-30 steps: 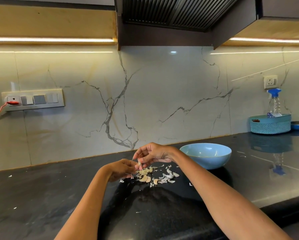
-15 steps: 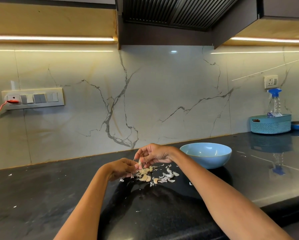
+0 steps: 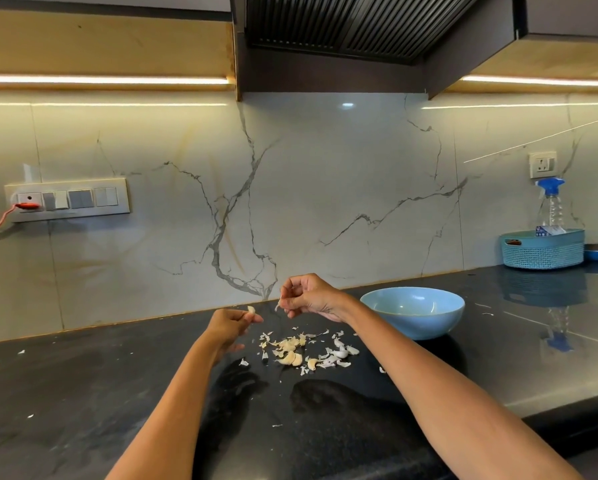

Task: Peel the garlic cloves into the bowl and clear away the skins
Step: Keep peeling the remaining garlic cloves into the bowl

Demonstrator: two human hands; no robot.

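my left hand [image 3: 231,323] pinches a pale garlic clove [image 3: 251,310] at its fingertips, held above the black counter [image 3: 83,393]. my right hand [image 3: 309,296], apart from it and slightly higher, has its fingers curled, pinching a thin strip of skin [image 3: 277,306]. below them lies a pile of cloves and skins [image 3: 302,351]. the blue bowl [image 3: 413,311] sits just right of the pile.
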